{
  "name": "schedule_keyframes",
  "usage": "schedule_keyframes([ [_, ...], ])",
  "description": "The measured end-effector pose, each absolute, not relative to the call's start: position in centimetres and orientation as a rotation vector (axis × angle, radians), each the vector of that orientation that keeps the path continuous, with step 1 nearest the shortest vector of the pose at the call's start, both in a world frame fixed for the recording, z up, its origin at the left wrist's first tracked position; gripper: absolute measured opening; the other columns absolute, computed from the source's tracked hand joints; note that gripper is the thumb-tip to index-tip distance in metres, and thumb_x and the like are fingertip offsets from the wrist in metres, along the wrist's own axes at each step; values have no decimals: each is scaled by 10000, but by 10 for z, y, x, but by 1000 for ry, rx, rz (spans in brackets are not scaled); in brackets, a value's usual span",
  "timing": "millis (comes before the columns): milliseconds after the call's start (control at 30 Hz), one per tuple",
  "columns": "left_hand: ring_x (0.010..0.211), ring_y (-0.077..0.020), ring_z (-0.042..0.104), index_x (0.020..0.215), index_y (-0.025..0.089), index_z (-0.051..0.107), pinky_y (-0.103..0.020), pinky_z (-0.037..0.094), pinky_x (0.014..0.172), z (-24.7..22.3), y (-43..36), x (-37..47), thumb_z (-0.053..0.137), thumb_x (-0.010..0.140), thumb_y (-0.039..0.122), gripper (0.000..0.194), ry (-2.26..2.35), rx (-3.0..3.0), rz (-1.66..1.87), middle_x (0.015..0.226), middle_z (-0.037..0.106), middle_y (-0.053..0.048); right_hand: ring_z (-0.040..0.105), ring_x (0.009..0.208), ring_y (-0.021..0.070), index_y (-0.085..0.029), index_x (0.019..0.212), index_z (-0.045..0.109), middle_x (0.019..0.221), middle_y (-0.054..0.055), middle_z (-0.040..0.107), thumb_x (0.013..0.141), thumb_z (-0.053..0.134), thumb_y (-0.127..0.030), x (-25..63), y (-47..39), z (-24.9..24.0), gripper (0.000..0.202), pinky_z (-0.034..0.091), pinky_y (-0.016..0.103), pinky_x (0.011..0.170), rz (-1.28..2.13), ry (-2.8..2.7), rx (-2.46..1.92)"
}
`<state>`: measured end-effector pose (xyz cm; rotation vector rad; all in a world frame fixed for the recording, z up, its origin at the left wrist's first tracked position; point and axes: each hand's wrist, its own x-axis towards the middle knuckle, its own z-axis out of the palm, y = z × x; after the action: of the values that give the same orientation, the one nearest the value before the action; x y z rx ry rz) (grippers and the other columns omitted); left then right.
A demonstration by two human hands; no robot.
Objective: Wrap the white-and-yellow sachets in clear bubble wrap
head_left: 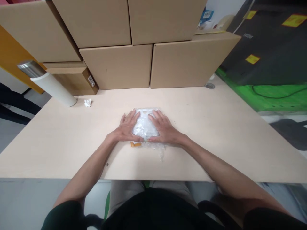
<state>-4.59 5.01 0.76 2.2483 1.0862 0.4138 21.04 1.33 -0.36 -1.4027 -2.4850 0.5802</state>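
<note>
A flat white package in clear, crinkled plastic wrap (145, 124) lies on the pale wooden table (203, 127). My left hand (128, 127) rests along its left side, fingers spread and pointing away from me. Against the right side lies my right hand (165, 127), its fingers also spread over the edge. Both thumbs reach inward and nearly meet at the near edge. Loose plastic trails toward me from that edge, with an orange piece (136, 144) by its left end. What is inside the wrap cannot be made out.
Stacked cardboard boxes (120, 68) line the table's back. At the left back stand a white bottle with a steel cap (54, 88), a small brown box (72, 80) and a crumpled white paper (88, 103). A dark machine (271, 48) is beyond the right edge; a person's dark-clothed legs (16, 102) show left.
</note>
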Motion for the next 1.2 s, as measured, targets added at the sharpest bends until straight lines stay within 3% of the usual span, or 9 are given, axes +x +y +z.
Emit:
schedule_keyframes([
  [233,1517,-386,-50,1585,249,131,-582,-116,1171,3,40,-48,763,627,680,1226,1211,2352,317,1655,-28,-166,-128,1510,352,-200,1595,88,1660,141,-76,750,480,-852,206,8,3,1138,18,577,1193,604,-2456,-1489],
  [367,1515,-389,-58,1590,223,76,-597,-104,1168,9,33,-48,709,668,716,1222,1242,2376,232,1645,-54,-195,-160,1502,359,-221,1597,46,1656,131,-117,689,525,-876,211,8,6,1218,3,583,1188,674,-2493,-1428],
  [600,1527,-355,3,1587,212,35,-589,-51,1188,9,27,-45,670,707,719,1198,1367,2409,183,1653,5,-192,-194,1492,366,-233,1599,42,1655,97,-148,658,550,-884,211,12,8,1252,-16,560,1193,789,-2463,-1395],
  [733,1517,-371,107,1583,195,103,-601,39,1194,11,25,-47,639,741,703,1120,1460,2298,408,1643,129,-194,-146,1506,356,-210,1599,77,1658,114,-121,669,593,-847,217,12,5,1239,4,543,1204,847,-2325,-1334],
  [800,1451,-368,298,1541,185,286,-574,195,1171,13,24,-48,536,833,678,898,1565,2183,611,1566,329,-193,-48,1521,345,-195,1595,117,1664,136,-45,746,569,-796,223,13,4,1134,65,531,1210,860,-2107,-1355],
  [900,1111,-292,593,1304,162,600,-445,458,970,14,24,-45,497,876,640,651,1665,1981,821,1210,612,-147,343,1429,347,-191,1540,308,1565,184,348,846,554,-681,233,13,5,884,286,515,1151,903,-1701,-1406],
  [1000,798,-191,594,1121,164,674,-329,497,747,14,23,-39,621,811,604,541,1611,1816,922,913,635,-60,614,1145,300,-161,1379,520,1201,153,668,839,654,-559,238,14,10,684,435,461,1030,1168,-1463,-1345],
  [1100,748,-141,553,1093,175,647,-280,477,679,12,24,-35,701,758,551,506,1587,1684,1043,982,617,-53,667,983,242,-168,1288,573,999,84,710,778,761,-414,236,14,14,597,480,415,956,1445,-1270,-1196],
  [1200,805,-129,583,1206,203,568,-264,490,696,14,26,-36,797,676,499,649,1578,1507,1157,1122,593,-72,667,856,184,-210,1271,566,928,24,689,681,831,-282,232,12,16,651,500,372,889,1570,-1121,-1081],
])
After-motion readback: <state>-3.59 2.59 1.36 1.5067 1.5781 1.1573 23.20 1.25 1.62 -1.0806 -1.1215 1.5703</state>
